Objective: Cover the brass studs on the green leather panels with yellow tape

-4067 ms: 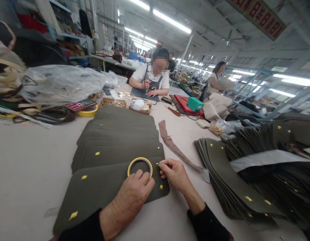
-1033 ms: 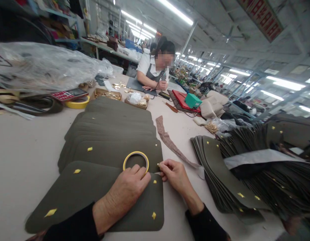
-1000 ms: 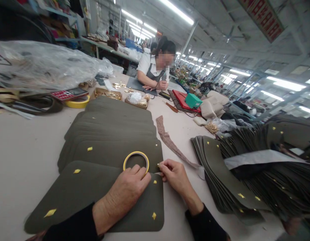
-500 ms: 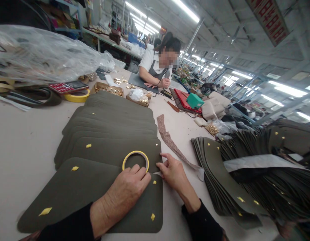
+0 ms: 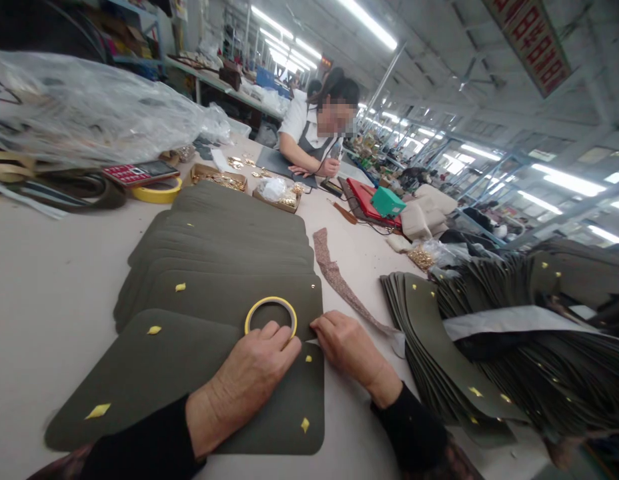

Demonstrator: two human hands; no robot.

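Observation:
My left hand [image 5: 249, 373] has its fingers closed on a roll of yellow tape [image 5: 271, 300], which stands tilted over dark green panels. Beneath that hand is the front panel [image 5: 164, 380], with rounded corners and a few yellow tape pieces [image 5: 98, 411] stuck near its ends. Behind it lies a fanned pile of like panels [image 5: 229, 230]. At the right edge of the top panel of this pile [image 5: 214, 290], the thumb and fingertips of my right hand [image 5: 347, 347] are pinched together on the edge. The fingertips partly hide what they grip.
A brown scrap strip [image 5: 339, 277] lies right of the pile. Further right stand stacked taped panels [image 5: 429, 347]. Boxes of gold metal parts [image 5: 217, 179], another yellow tape roll [image 5: 157, 193] and a calculator [image 5: 137, 172] are behind. A co-worker [image 5: 309, 133] leans over the far table end.
My right hand's fingers have closed from a spread thumb and forefinger into a pinch at the panel edge. My left hand keeps the tape roll in nearly the same place.

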